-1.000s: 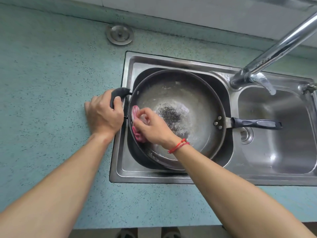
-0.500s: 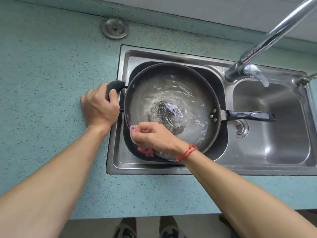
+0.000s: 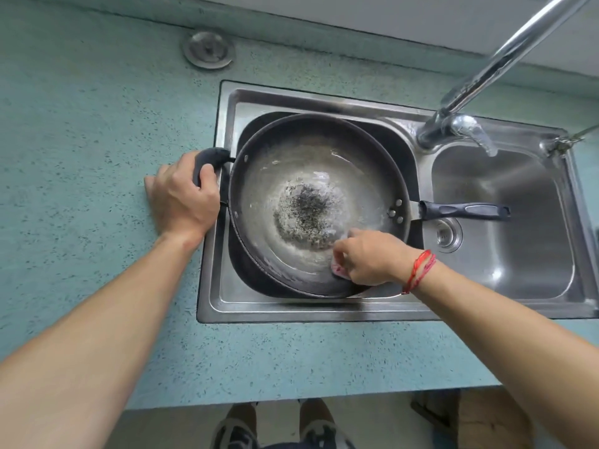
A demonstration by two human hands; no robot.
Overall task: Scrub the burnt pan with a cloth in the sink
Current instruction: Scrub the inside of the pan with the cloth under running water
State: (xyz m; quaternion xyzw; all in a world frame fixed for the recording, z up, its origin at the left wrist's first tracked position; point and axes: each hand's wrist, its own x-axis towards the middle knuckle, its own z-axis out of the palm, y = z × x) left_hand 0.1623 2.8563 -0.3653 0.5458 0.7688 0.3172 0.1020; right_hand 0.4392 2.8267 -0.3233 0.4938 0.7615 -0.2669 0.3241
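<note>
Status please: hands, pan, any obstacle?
Left hand grips side handle. Right hand grips pink cloth inside pan, near rim. Burnt patch at centre. Nothing blocking.

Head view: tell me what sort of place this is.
Probably a home kitchen: a two-bowl steel sink set into a speckled counter, a tap above it, and a burnt pan in the left bowl, where the right hand holds a cloth.

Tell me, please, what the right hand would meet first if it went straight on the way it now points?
Probably the burnt patch in the middle of the pan: the right hand, gripping the pink cloth near the rim, points towards it, with nothing visible between.
</note>
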